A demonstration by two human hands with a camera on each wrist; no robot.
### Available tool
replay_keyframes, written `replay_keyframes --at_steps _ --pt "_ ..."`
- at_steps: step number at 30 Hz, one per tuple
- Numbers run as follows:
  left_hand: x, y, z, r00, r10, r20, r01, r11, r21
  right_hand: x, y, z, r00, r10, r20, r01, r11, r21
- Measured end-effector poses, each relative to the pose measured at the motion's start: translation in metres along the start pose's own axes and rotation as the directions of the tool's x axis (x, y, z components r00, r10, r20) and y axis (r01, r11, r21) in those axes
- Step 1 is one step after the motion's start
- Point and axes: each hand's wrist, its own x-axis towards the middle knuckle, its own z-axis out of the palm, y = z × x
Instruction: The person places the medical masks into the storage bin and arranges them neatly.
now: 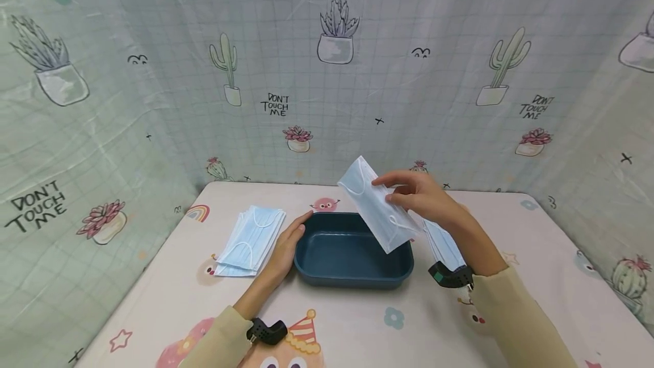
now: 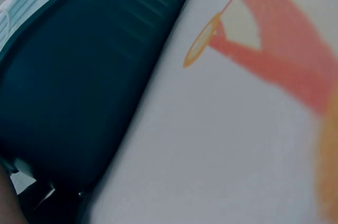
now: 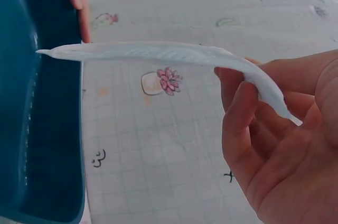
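My right hand (image 1: pixel 421 195) pinches a light blue disposable face mask (image 1: pixel 373 209) between thumb and fingers, tilted above the right part of a dark teal plastic bin (image 1: pixel 352 284). Seen edge-on in the right wrist view, the mask (image 3: pixel 158 54) bends where the fingers hold it, its far end overlapping the bin. My left hand (image 1: pixel 283 251) rests along the bin's left side, its fingers straight against the rim. The left wrist view is mostly filled by the bin's outer wall (image 2: pixel 79 76). No mask shows on the visible part of the bin's floor.
A pile of blue face masks (image 1: pixel 250 240) lies left of the bin, beside my left hand. More masks (image 1: pixel 444 243) lie to its right, partly hidden under my right forearm. A patterned cloth (image 1: pixel 378 95) hangs behind the table (image 1: pixel 357 322).
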Motion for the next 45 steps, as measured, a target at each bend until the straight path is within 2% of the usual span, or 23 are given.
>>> replay_keyframes --at_steps 4,7,12,17,21,26,31,41,45 --pt "0.0 0.0 -0.001 1.0 0.008 -0.007 -0.008 1.0 0.012 0.011 -0.003 0.002 0.995 -0.003 0.102 0.004 1.0 -0.014" --pt "0.0 0.0 -0.002 1.0 0.016 -0.013 -0.015 1.0 0.016 0.018 -0.004 0.005 0.977 -0.021 0.21 0.028 0.999 -0.029" --pt "0.001 0.001 -0.003 1.0 0.019 -0.009 -0.019 1.0 0.013 0.031 -0.002 0.013 0.913 -0.072 0.402 0.098 0.994 -0.044" --pt "0.002 0.0 -0.003 1.0 0.021 -0.006 -0.021 1.0 0.007 0.043 0.001 0.024 0.852 -0.078 0.518 0.143 0.986 -0.086" --pt "0.003 -0.002 -0.002 1.0 0.017 -0.01 -0.017 1.0 0.005 0.052 0.005 0.033 0.789 -0.076 0.61 0.165 0.982 -0.091" --pt "0.002 -0.001 -0.001 1.0 -0.006 -0.011 0.006 1.0 0.008 0.06 0.009 0.044 0.734 -0.076 0.675 0.161 0.985 -0.064" --pt "0.002 0.001 0.0 1.0 -0.005 -0.009 0.005 1.0 0.004 0.066 0.017 0.054 0.694 -0.049 0.718 0.126 0.991 -0.054" --pt "0.002 0.0 0.0 1.0 -0.008 -0.005 0.008 1.0 0.003 0.078 0.033 0.07 0.648 0.033 0.761 0.038 0.996 -0.075" --pt "0.001 0.001 0.0 1.0 -0.01 -0.007 0.01 1.0 0.001 0.081 0.037 0.076 0.649 0.074 0.757 0.024 0.993 -0.117"
